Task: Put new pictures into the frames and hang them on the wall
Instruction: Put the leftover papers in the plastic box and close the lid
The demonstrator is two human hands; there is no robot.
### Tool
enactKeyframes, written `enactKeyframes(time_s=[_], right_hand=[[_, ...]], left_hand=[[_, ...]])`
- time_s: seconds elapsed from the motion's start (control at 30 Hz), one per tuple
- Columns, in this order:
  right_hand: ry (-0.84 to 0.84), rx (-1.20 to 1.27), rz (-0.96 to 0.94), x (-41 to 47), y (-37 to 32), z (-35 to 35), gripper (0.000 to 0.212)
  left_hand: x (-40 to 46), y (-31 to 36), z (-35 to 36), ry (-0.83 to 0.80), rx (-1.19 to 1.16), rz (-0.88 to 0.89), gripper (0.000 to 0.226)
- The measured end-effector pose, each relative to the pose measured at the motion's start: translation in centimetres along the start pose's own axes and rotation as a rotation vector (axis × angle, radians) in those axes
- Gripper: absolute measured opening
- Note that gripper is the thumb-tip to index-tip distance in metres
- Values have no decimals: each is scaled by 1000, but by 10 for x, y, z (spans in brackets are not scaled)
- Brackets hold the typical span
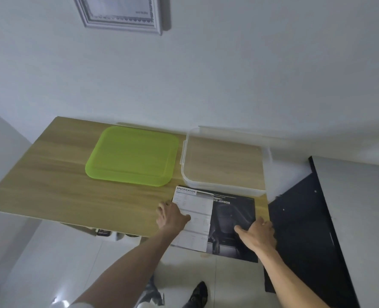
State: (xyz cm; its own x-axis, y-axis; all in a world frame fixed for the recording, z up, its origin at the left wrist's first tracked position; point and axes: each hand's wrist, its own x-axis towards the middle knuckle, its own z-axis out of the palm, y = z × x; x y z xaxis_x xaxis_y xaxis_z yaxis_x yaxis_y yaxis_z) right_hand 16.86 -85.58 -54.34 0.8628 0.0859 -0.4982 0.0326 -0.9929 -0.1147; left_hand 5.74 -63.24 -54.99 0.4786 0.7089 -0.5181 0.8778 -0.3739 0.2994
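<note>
At the near right corner of the wooden table (pixel 50 178), we have both hands on a stack of printed sheets (pixel 215 221) that overhangs the near edge. Our left hand (pixel 171 215) lies on the pale specification page with its fingers loosely bent over the left edge; we cannot tell whether they pinch the paper or only press it. Our right hand (pixel 259 234) rests on the dark page near its right edge, thumb stretched across the print, the other fingers curled at the margin; whether they grip it is not clear either.

We judge this to be the early step: picking out or squaring up a new picture, with nothing yet framed. Only 1 frame shows, a silver frame (pixel 119 14) hanging high on the far wall above the table, already holding a light print. A green lid (pixel 130 156) lies flat toward the far left, and just right of it sits a clear plastic box (pixel 224 161), touching the far edge of the sheets. A black panel (pixel 306 230) leans at the right of the table.

Next, we would likely lift 1 sheet free, which calls for separating it cleanly from those beneath, then reach up for the frame.
</note>
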Motion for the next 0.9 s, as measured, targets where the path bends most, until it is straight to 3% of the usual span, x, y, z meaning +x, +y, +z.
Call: enactKeyframes(time_s=[0.3, 0.5, 0.57, 0.73, 0.83, 0.9], right_hand=[[-97, 208, 117, 2, -5, -1, 88], [-96, 236, 169, 3, -7, -5, 89], [-80, 237, 166, 4, -9, -5, 88], [-68, 388, 109, 6, -5, 2, 90], [-100, 510, 102, 8, 4, 0, 92], [-129, 598, 63, 9, 12, -3, 75]], left_hand=[[-2, 13, 7, 3, -113, -182, 78], [4, 2, 7, -41, -258, -147, 91], [3, 0, 6, -46, -270, -107, 81], [0, -14, -5, -38, -432, -51, 26], [1, -26, -10, -77, -601, -66, 26], [-2, -35, -13, -105, -693, -90, 28]])
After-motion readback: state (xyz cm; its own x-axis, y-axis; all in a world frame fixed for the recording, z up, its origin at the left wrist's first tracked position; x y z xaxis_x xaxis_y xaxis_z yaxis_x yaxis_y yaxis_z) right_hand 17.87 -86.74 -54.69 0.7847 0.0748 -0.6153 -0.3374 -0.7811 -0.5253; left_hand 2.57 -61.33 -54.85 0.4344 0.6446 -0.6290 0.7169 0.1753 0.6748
